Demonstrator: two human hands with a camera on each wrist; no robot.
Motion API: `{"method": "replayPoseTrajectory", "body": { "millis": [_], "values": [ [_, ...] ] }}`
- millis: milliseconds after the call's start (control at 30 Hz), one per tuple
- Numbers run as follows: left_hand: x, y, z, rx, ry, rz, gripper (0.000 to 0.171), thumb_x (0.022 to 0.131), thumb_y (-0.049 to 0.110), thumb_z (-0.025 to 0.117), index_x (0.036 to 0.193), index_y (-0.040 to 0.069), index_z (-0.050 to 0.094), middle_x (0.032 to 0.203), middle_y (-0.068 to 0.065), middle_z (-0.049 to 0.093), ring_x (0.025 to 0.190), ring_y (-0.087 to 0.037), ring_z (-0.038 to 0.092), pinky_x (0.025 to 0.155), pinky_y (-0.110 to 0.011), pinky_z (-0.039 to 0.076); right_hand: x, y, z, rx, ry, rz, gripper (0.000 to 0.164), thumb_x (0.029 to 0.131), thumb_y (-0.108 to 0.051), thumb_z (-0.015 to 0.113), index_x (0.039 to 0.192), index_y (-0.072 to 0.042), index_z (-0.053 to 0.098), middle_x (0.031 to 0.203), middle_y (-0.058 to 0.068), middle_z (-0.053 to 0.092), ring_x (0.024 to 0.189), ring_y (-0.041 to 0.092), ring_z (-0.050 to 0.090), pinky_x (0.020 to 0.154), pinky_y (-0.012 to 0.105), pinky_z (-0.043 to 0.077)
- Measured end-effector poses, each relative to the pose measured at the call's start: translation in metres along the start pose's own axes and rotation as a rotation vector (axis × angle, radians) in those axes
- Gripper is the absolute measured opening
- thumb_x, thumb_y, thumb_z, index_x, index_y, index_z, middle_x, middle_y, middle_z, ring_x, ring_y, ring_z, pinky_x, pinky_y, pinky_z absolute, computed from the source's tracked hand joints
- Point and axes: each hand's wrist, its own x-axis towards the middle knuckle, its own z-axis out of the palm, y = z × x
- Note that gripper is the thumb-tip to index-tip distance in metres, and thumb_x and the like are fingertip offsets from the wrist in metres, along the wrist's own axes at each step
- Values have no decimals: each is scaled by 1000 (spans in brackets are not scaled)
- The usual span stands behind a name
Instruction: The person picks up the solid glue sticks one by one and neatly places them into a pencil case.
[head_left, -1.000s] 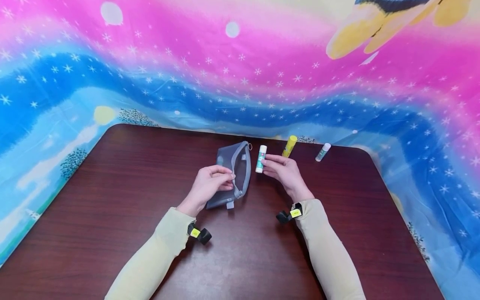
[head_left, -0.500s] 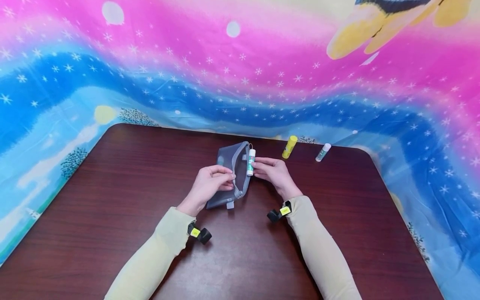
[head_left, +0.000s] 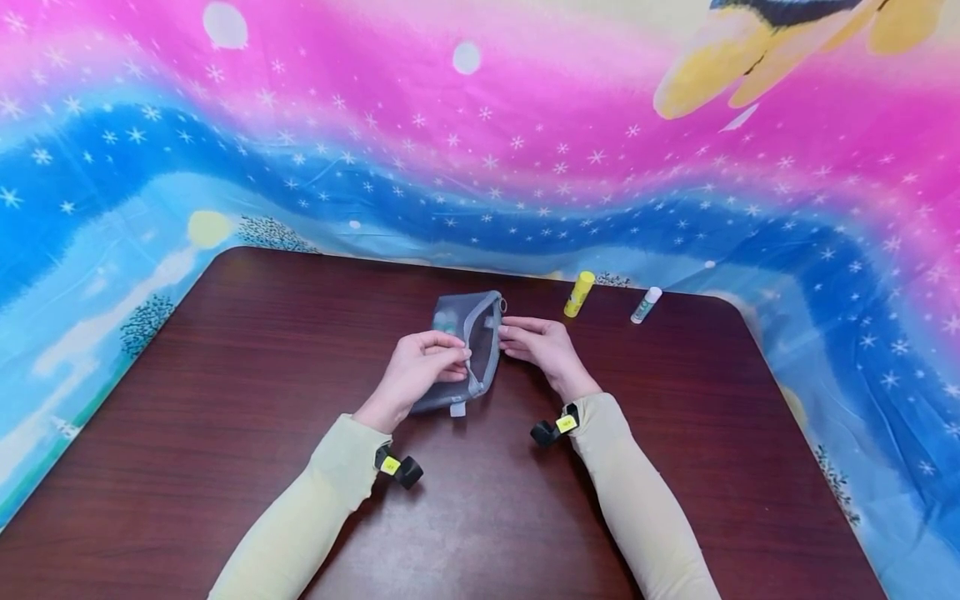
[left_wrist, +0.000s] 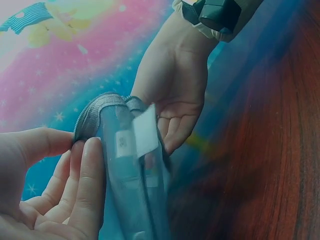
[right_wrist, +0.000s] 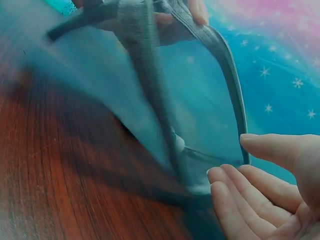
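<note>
A grey see-through zippered pouch (head_left: pixel 483 350) stands on the table with its mouth unzipped. My left hand (head_left: pixel 420 367) pinches the near-left edge of the mouth between thumb and index finger, as the left wrist view shows at the zipper band (left_wrist: pixel 89 120). At the opposite edge is my right hand (head_left: pixel 543 346); in the right wrist view its thumb (right_wrist: pixel 275 150) and fingers are spread apart right at the rim, with no glue stick between them. Pale greenish shapes (head_left: pixel 446 322) show through the pouch wall. A white tag (left_wrist: pixel 145 131) hangs at the zipper end.
A yellow glue stick (head_left: pixel 579 294) stands toward the back of the table, right of the pouch. Farther right is a white-capped glue stick (head_left: pixel 646 306). The dark wooden table (head_left: pixel 225 375) ends against a colourful cloth backdrop (head_left: pixel 375 125).
My right hand has moved left with a white-and-green glue stick, which has left its fingers at the pouch mouth. The pouch has shifted slightly; the left hand has kept its place.
</note>
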Motion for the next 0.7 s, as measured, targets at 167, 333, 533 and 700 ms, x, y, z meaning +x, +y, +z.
{"method": "replayPoseTrajectory", "body": {
  "millis": [167, 333, 533, 700],
  "values": [
    [0, 0, -1, 8, 4, 0, 26, 93, 4, 73, 113, -12, 67, 106, -34, 68, 74, -22, 73, 78, -36, 62, -5, -4, -2, -27, -4, -23, 43, 96, -16, 74, 132, 5, 64, 115, 19, 72, 102, 31, 72, 89, 36, 58],
    [1, 0, -2, 11, 4, 1, 27, 93, 4, 73, 114, -12, 67, 111, -37, 65, 74, -22, 73, 78, -36, 62, -10, -8, -7, -35, 5, -45, 46, 95, -17, 75, 134, 5, 63, 116, 17, 72, 107, 34, 69, 91, 35, 57],
    [1, -1, -3, 2, 4, 12, 27, 93, 3, 73, 114, -13, 67, 106, -34, 68, 73, -22, 73, 77, -37, 62, -13, -13, -14, -7, 19, -64, 42, 96, -17, 73, 132, 2, 65, 119, 19, 70, 114, 37, 65, 94, 37, 55],
    [1, 0, -2, 7, 2, 19, 26, 93, 3, 73, 113, -12, 67, 94, -21, 73, 73, -22, 72, 77, -37, 62, -17, -17, -19, 2, 38, -67, 40, 97, -20, 73, 132, 0, 66, 121, 18, 70, 119, 38, 62, 97, 38, 54]
  ]
}}
